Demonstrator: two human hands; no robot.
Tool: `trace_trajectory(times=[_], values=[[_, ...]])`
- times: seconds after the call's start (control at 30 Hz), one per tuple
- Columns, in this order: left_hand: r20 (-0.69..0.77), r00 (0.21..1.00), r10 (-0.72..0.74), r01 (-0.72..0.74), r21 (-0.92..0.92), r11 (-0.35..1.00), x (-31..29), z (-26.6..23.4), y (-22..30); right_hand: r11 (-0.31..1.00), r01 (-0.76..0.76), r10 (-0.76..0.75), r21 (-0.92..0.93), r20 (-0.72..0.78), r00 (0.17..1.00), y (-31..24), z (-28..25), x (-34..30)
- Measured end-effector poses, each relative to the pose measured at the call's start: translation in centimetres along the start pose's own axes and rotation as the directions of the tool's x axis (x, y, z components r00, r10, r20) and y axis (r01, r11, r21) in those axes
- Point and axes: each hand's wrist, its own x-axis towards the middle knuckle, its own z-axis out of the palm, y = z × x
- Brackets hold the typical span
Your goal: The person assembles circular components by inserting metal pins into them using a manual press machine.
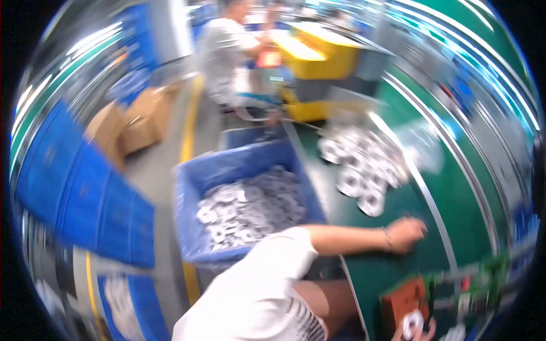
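My left hand [406, 234] reaches out over the green work surface [369, 267]; its fingers look curled closed, and blur hides anything in them. At the lower edge, my right hand [421, 334] is only partly in view, its fingers around a white ring-shaped part [413, 324]. That part is at an orange-brown block [402, 301], beside a green fixture [472, 287]. Beyond my left hand lies a pile of white ring-shaped parts [364, 170] on the green surface. A blue lined bin [185, 210] beside my arm holds many small white and grey parts.
Blue crates [85, 193] stand along the left, with cardboard boxes [139, 125] behind them. A clear plastic bag [424, 145] lies beyond the pile. At the back, another person [222, 57] is near a yellow and grey machine or container [324, 57]. Metal rails [472, 182] run along the right.
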Motion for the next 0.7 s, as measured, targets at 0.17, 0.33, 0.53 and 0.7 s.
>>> trace_trajectory(times=[0.17, 0.33, 0.53, 0.7], values=[[-0.099, 0.991, -0.094, 0.092, -0.018, 0.996, -0.9, 1.8, -1.5, 0.996, 0.090, -0.092, 0.021, 0.148, 0.985, 0.1, 1.0, 0.9], [-0.024, 0.988, -0.155, 0.154, -0.016, 0.988, -0.9, 0.7, -1.4, 0.970, 0.241, -0.225, 0.030, 0.480, 0.848, 0.5, -1.2, 2.4], [0.015, 0.984, -0.180, 0.180, -0.026, 0.983, -1.3, -0.4, -2.1, 0.918, 0.395, -0.340, 0.031, 0.575, 0.744, 1.0, -0.4, 3.8], [-0.020, 0.988, -0.150, 0.148, -0.095, 0.984, -1.0, -0.1, -2.4, 0.984, 0.177, -0.162, 0.009, 0.439, 0.884, 0.1, 1.7, 3.7]])
